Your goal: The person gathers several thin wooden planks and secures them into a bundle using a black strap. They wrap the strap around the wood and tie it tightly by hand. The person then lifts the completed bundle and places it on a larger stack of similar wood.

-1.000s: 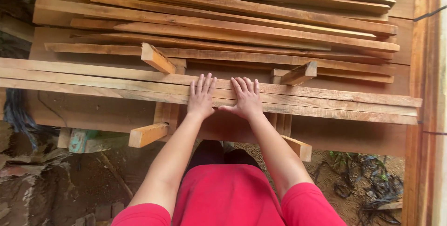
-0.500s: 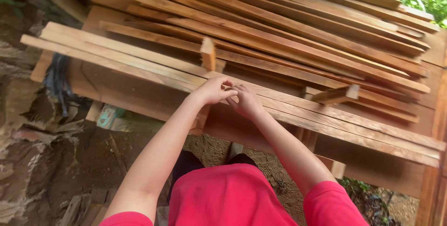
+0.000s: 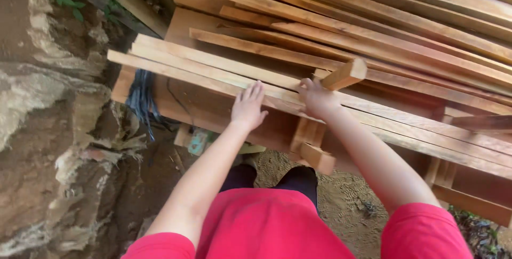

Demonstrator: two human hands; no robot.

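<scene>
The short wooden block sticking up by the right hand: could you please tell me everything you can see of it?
The short wooden block is a squared offcut of pale, orange-tinted timber with a lighter sawn end face. It juts up at a tilt from among the long planks of the stack, its end pointing up and to the right. The right hand rests just left of its base, seemingly touching it; the left hand lies flat on the planks, clear of it.

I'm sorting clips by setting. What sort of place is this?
Probably an outdoor woodworking or lumber-stacking spot. Long sawn wooden planks lie stacked across a rough timber frame, beside a rock and earth bank, with sandy dirt ground underfoot. Both hands rest on the front planks.
</scene>
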